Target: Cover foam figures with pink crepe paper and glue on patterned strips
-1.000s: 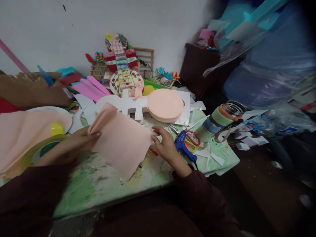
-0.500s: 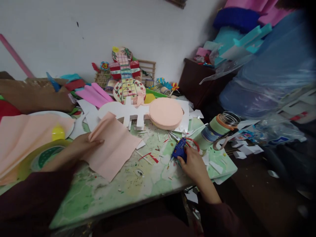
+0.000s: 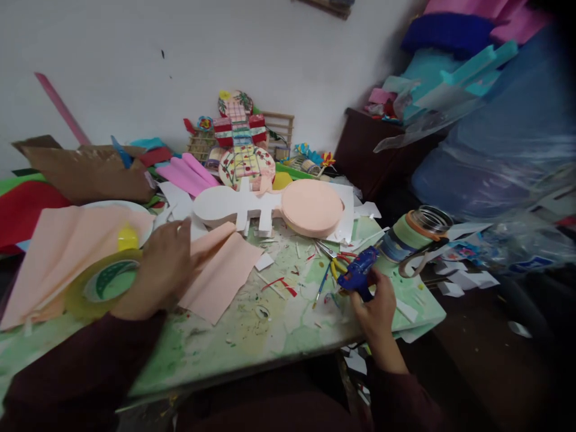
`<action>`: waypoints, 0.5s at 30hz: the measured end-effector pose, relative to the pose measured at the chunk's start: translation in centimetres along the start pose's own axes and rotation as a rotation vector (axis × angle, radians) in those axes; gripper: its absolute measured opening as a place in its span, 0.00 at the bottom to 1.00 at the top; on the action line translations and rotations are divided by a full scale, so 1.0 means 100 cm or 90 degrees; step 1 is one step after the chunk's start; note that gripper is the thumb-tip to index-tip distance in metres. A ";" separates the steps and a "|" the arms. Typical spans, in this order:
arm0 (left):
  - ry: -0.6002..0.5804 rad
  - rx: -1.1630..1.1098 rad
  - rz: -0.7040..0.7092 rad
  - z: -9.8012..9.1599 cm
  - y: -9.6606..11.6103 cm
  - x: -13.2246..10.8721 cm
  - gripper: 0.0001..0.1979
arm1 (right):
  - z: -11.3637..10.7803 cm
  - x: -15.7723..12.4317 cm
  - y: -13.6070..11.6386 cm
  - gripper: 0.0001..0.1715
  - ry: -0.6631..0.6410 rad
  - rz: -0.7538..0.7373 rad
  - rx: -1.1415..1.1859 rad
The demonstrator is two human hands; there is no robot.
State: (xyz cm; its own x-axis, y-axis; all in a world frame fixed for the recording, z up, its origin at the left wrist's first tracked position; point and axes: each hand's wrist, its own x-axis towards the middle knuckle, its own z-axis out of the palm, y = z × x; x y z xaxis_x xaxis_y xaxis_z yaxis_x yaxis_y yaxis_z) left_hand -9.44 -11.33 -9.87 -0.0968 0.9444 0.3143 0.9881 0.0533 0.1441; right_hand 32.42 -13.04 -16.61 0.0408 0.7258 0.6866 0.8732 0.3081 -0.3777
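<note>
My right hand is closed around the handle of a blue hot glue gun, lifted a little off the table with its nozzle pointing away. Under and beside it lie yellow-handled pliers and a thin blue paintbrush. My left hand is at the left edge of a folded sheet of peach crepe paper; its fingers are blurred, and whether they grip the paper cannot be seen. Beyond the sheet lies a white foam guitar shape, its round right end covered in peach.
A roll of clear tape and more peach paper lie left. A green bottle without a lid stands right. A decorated guitar shape leans at the back wall. Scraps litter the table.
My right hand has raised the glue gun, uncovering the pliers. My left hand has turned and moved up along the paper's left edge. The view has shifted slightly left.
</note>
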 end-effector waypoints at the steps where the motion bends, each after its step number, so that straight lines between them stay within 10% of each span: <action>1: 0.039 0.013 0.045 0.002 0.016 0.000 0.30 | -0.001 -0.001 0.001 0.29 0.032 0.002 0.002; 8: -0.087 -0.198 0.682 0.053 0.182 0.001 0.20 | -0.006 -0.010 0.007 0.28 0.096 -0.004 -0.007; 15: -0.133 -0.265 0.807 0.098 0.266 0.022 0.13 | -0.018 -0.022 0.019 0.27 0.113 -0.037 -0.014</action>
State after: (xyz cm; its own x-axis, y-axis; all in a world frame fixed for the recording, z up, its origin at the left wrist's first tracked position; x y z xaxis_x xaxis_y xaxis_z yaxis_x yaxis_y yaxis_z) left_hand 17.80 -4.63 -14.54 0.9046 0.3034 0.2993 0.2705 -0.9514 0.1468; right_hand 34.90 -15.19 -17.74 0.0732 0.5864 0.8067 0.8869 0.3316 -0.3216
